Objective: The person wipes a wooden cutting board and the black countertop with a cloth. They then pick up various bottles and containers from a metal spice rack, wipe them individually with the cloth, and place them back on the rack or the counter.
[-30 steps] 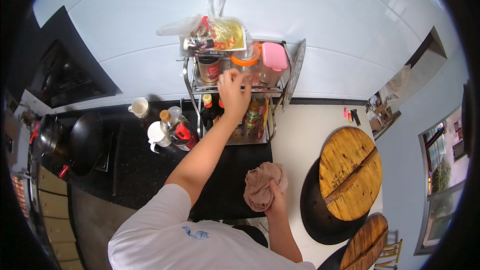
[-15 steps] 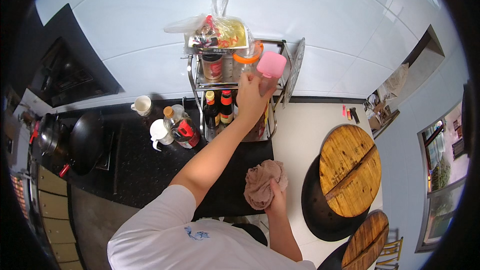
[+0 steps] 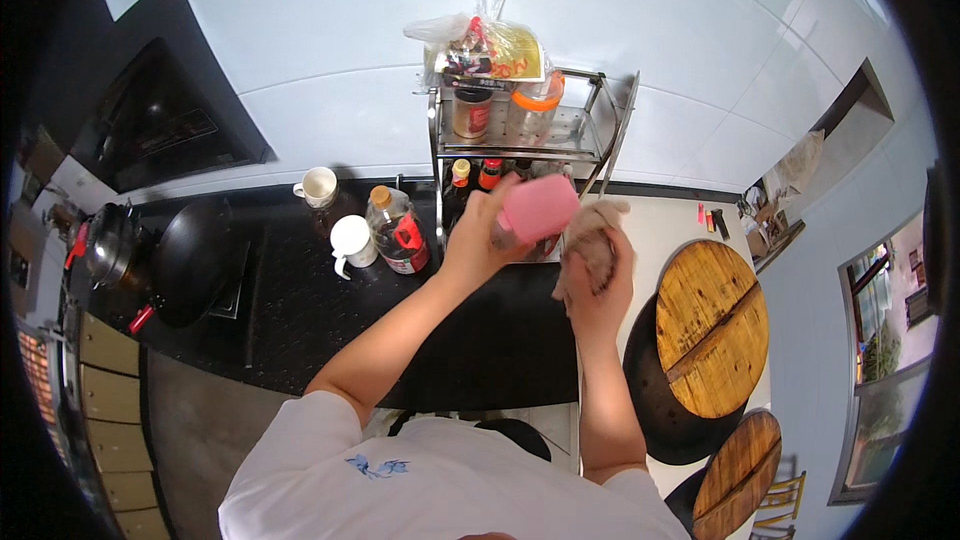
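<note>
My left hand (image 3: 474, 240) is closed around a container with a pink lid (image 3: 540, 208), held tilted in front of the metal rack (image 3: 520, 152). To its right, my right hand (image 3: 603, 285) grips a crumpled brownish-pink cloth (image 3: 590, 235) close beside the pink lid. Whether cloth and container touch, I cannot tell. On the rack's upper shelf stand a clear jar with an orange lid (image 3: 537, 108) and a dark-lidded jar (image 3: 471, 116). Sauce bottles (image 3: 459, 180) on the shelf below are partly hidden by my left hand and the container.
Left of the rack, a large bottle (image 3: 398, 230), a white lidded jug (image 3: 352, 242) and a mug (image 3: 318, 187) stand on the black counter (image 3: 470, 350). A wok (image 3: 193, 262) sits farther left. Rightward are round wooden lids (image 3: 712, 330) over dark pans. A plastic bag (image 3: 490, 52) tops the rack.
My left hand has brought the pink-lidded container off the upper shelf, down and toward me. My right hand has raised the cloth up beside it. The view has shifted slightly.
</note>
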### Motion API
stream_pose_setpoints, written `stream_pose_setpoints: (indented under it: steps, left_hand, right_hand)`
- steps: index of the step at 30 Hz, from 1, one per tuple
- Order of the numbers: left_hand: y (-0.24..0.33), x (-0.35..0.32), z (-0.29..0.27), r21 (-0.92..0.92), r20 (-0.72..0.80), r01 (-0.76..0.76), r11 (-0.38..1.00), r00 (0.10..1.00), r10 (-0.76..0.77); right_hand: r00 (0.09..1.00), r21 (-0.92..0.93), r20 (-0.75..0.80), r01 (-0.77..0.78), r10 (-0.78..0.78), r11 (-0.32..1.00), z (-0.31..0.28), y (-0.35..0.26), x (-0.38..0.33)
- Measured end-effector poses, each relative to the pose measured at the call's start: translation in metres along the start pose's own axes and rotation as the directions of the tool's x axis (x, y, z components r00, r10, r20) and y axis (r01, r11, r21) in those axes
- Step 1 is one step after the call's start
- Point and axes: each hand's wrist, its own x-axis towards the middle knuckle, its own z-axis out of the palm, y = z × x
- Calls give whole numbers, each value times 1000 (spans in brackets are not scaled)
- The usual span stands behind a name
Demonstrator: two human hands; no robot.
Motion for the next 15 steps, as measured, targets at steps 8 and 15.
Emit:
stream_pose_setpoints:
  steps: [8,15]
  left_hand:
    - [19,-34,-46,5,24,-16,1000,1000,16]
    - [11,-43,-53,22,15,-6,1000,1000,6]
  right_hand:
    - [974,-544,123,226,-190,808,29,-11,26]
    - [886,-293,264,451,-382,843,45,-54,-2]
